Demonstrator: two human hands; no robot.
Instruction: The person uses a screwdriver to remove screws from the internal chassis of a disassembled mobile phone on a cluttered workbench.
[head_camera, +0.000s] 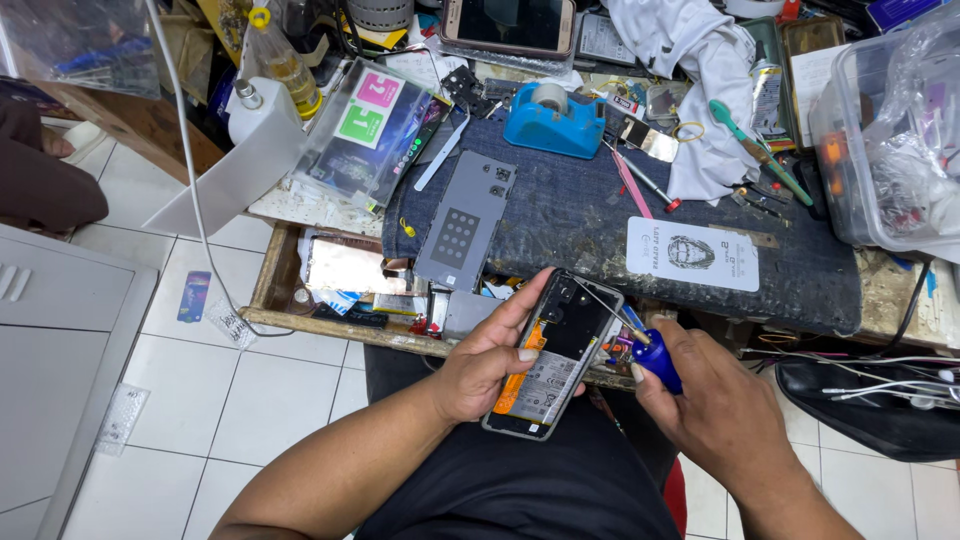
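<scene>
One opened phone (553, 358) gripped in left hand (482, 365); right hand (715, 405) pinching one screwdriver (630, 335).

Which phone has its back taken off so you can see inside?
The phone in the left hand; the other phone, on the far bench, shows only its dark screen.

Left hand (478, 368) grips an opened phone (553, 355) below the blue tape dispenser (555, 122); right hand (715, 405) applies a blue-handled screwdriver (640, 345).
</scene>
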